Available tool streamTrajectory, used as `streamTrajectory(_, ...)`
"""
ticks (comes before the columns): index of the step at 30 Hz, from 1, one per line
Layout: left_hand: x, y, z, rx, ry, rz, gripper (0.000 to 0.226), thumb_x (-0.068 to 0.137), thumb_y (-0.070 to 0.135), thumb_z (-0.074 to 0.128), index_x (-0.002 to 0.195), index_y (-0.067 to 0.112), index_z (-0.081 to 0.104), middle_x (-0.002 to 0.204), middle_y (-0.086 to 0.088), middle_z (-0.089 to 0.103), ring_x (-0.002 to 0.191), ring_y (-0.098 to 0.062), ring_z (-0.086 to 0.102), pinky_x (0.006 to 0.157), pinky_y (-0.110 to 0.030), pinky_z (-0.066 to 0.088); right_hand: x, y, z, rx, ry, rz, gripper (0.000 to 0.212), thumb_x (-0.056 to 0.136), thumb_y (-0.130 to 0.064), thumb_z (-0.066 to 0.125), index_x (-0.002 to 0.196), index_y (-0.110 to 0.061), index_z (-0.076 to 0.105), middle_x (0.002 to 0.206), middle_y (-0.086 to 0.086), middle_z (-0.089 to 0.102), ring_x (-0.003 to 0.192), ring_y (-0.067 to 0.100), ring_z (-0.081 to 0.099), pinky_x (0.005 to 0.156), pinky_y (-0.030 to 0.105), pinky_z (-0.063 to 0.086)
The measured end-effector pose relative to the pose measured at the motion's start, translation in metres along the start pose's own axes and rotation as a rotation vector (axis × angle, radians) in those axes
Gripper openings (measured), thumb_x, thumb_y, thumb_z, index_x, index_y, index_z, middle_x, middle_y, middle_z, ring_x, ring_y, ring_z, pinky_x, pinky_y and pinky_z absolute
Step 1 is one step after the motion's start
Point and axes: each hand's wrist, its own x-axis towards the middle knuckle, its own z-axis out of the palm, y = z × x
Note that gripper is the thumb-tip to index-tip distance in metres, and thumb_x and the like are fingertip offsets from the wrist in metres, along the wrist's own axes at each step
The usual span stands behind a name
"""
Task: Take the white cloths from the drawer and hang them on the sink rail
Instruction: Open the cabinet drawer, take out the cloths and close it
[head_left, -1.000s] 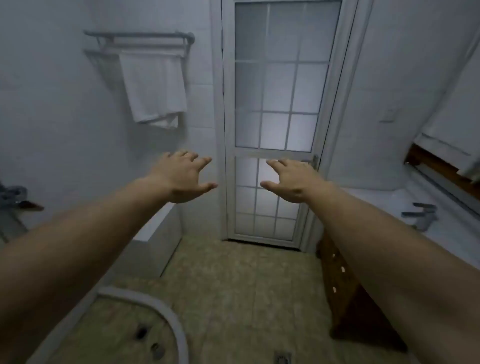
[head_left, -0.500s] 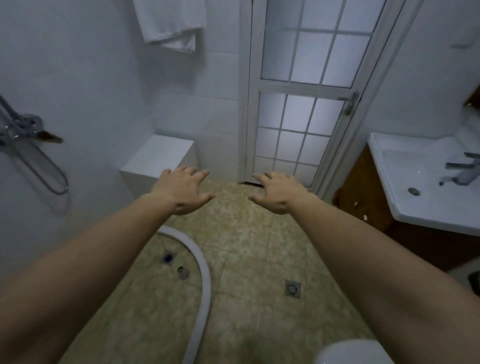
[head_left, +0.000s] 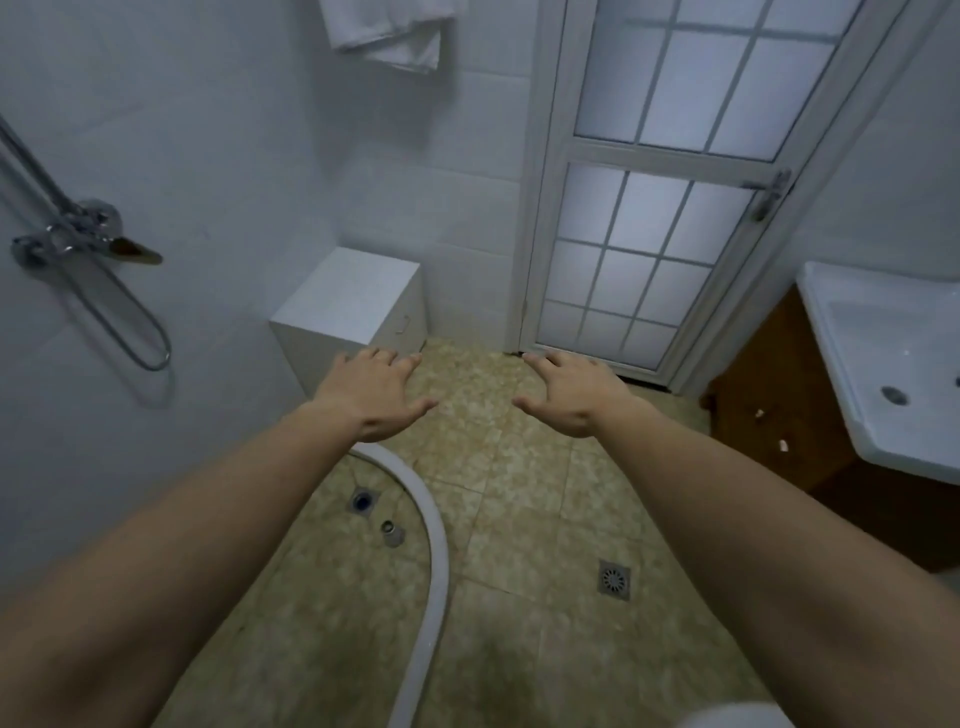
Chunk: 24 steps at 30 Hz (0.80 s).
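Observation:
My left hand (head_left: 375, 396) and my right hand (head_left: 569, 393) are stretched out in front of me, palms down, fingers apart, holding nothing. They hover over the tiled floor (head_left: 519, 519). A white sink (head_left: 883, 364) stands at the right edge on a brown wooden cabinet (head_left: 769, 395) with small pale drawer knobs; its drawers look shut. The lower end of a white towel (head_left: 389, 31) hangs on the wall at the top. No sink rail shows.
A frosted glass door (head_left: 654, 208) with a handle stands ahead. A white box (head_left: 348, 306) sits in the corner left of it. Shower fittings (head_left: 78, 239) are on the left wall, and a curved white shower kerb (head_left: 434, 545) crosses the floor beside a floor drain (head_left: 614, 578).
The view has tilted down from the door and towel rack to the floor and moved slightly closer. Both hands stay outstretched and open.

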Motion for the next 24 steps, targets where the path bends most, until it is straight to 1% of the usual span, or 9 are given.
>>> streamTrajectory(4, 0.029, -0.009, 0.004, 0.004, -0.008, -0.017, 0.084, 0.085, 0.077, 0.019, 0.152, 0.027, 0.022, 0.153, -0.008, 0.035, 0.141, -0.028, 0.031, 0.111, -0.053, 0.029, 0.039, 0.015, -0.007, -0.016, -0.015, 0.003, 0.081, 0.091, -0.074, 0.03, 0.157, -0.029, 0.018, 0.161, 0.006, 0.027, 0.145, 0.028, 0.029, 0.115, 0.048, 0.026)
streamTrajectory(8, 0.07, -0.018, 0.007, 0.006, -0.028, -0.07, 0.085, 0.084, 0.078, 0.017, 0.152, 0.028, 0.021, 0.155, -0.007, 0.033, 0.143, -0.028, 0.028, 0.112, -0.054, 0.028, 0.092, 0.039, -0.009, -0.01, -0.029, -0.045, 0.081, 0.091, -0.074, 0.03, 0.157, -0.028, 0.016, 0.161, 0.007, 0.026, 0.145, 0.029, 0.029, 0.116, 0.048, 0.027)
streamTrajectory(12, 0.129, -0.02, 0.002, 0.024, -0.025, -0.151, 0.086, 0.085, 0.078, 0.015, 0.153, 0.027, 0.02, 0.155, -0.007, 0.033, 0.142, -0.028, 0.028, 0.11, -0.053, 0.03, 0.164, 0.079, -0.013, -0.006, -0.028, -0.106, 0.082, 0.091, -0.074, 0.03, 0.157, -0.029, 0.015, 0.162, 0.007, 0.026, 0.145, 0.03, 0.03, 0.116, 0.049, 0.027)
streamTrajectory(14, 0.162, -0.016, 0.0, 0.003, -0.022, -0.214, 0.085, 0.085, 0.079, 0.014, 0.153, 0.027, 0.018, 0.155, -0.007, 0.032, 0.143, -0.028, 0.026, 0.112, -0.053, 0.029, 0.204, 0.103, -0.017, -0.009, -0.032, -0.146, 0.082, 0.091, -0.075, 0.029, 0.157, -0.028, 0.014, 0.162, 0.008, 0.025, 0.145, 0.03, 0.029, 0.116, 0.05, 0.027)
streamTrajectory(17, 0.208, -0.004, -0.003, -0.038, -0.088, -0.319, 0.087, 0.085, 0.08, 0.015, 0.154, 0.028, 0.015, 0.157, -0.007, 0.028, 0.144, -0.027, 0.024, 0.114, -0.053, 0.024, 0.264, 0.137, -0.032, -0.02, -0.068, -0.229, 0.082, 0.092, -0.073, 0.029, 0.158, -0.027, 0.013, 0.162, 0.008, 0.023, 0.146, 0.03, 0.027, 0.117, 0.051, 0.026)
streamTrajectory(19, 0.235, 0.006, -0.009, -0.037, -0.128, -0.347, 0.087, 0.084, 0.081, 0.014, 0.154, 0.028, 0.013, 0.158, -0.007, 0.026, 0.145, -0.027, 0.023, 0.115, -0.053, 0.022, 0.301, 0.158, -0.042, -0.035, -0.087, -0.27, 0.081, 0.093, -0.072, 0.03, 0.158, -0.026, 0.014, 0.163, 0.009, 0.022, 0.147, 0.03, 0.027, 0.117, 0.05, 0.025)
streamTrajectory(22, 0.273, 0.012, -0.025, -0.045, -0.064, -0.371, 0.084, 0.086, 0.079, 0.015, 0.154, 0.029, 0.015, 0.158, -0.006, 0.028, 0.145, -0.027, 0.024, 0.116, -0.051, 0.023, 0.352, 0.178, -0.055, -0.052, -0.081, -0.292, 0.082, 0.092, -0.072, 0.03, 0.158, -0.025, 0.016, 0.162, 0.009, 0.024, 0.145, 0.031, 0.029, 0.115, 0.049, 0.027)
streamTrajectory(24, 0.295, 0.009, -0.033, -0.017, -0.087, -0.385, 0.083, 0.086, 0.078, 0.015, 0.153, 0.029, 0.016, 0.157, -0.006, 0.029, 0.145, -0.026, 0.024, 0.115, -0.05, 0.024, 0.382, 0.184, -0.059, -0.046, -0.12, -0.336, 0.081, 0.093, -0.071, 0.031, 0.157, -0.025, 0.016, 0.161, 0.01, 0.026, 0.144, 0.031, 0.032, 0.114, 0.049, 0.028)
